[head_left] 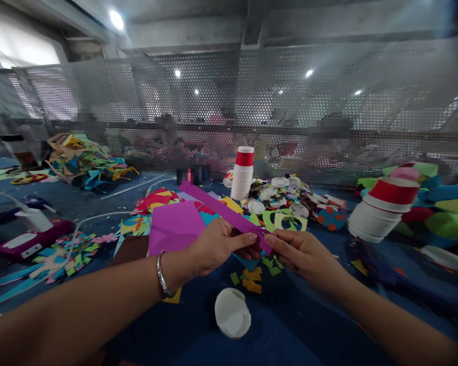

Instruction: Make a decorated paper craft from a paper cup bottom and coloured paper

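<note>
While pinched (near end), purple strip (224,208) slants away — leftward.

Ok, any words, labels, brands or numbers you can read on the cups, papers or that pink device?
None readable.
The purple paper strip in the left hand and right hand is plain.
The cup stack shows only a red band.
The pink device has white patches too blurred to read.
</note>
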### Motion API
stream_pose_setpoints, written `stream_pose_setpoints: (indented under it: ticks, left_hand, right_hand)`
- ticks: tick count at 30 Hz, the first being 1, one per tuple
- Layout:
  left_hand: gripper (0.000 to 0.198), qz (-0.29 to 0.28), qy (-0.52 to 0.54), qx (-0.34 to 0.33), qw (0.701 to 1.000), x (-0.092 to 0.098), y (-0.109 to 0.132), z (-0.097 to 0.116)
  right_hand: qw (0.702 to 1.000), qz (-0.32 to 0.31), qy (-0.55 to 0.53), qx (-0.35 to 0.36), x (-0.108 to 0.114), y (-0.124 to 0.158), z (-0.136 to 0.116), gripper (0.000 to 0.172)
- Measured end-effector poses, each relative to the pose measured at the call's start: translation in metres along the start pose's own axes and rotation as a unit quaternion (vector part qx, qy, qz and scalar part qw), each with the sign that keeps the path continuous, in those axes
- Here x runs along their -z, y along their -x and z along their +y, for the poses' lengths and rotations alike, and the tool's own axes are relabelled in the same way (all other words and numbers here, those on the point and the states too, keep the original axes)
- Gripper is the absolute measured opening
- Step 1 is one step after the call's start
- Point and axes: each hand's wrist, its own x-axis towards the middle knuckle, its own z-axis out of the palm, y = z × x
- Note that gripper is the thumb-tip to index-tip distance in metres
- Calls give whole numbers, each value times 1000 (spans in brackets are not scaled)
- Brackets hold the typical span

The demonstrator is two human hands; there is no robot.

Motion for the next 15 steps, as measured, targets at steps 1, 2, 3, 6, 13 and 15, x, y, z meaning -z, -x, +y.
stream_pose_setpoints:
  ticks: [1, 2, 3, 6, 13, 15]
  left_hand:
    - [26, -1, 2, 3, 1000, 0, 0, 1]
    - [25, -3, 3, 6, 1000, 0, 1, 3]
    - [26, -2, 6, 10, 1000, 1, 2, 4]
    - [28, 15, 15, 17, 1000, 4, 6, 9]
    - [21, 45, 1, 13, 999, 12, 6, 17]
    - [21, 38, -3, 11, 999, 11, 4, 15]
  right_hand:
    - [1000, 2, 0, 0, 0, 0, 0, 47]
    - [1000, 3, 0, 0, 0, 0, 1, 47]
    - [1000, 4, 0, 0, -1, 0, 1, 46]
    - [1000, 7, 2, 2, -1, -1, 2, 45]
    - [1000, 11, 14, 13, 0, -1, 3, 45]
    - [1000, 11, 20, 17, 0, -1, 4, 46]
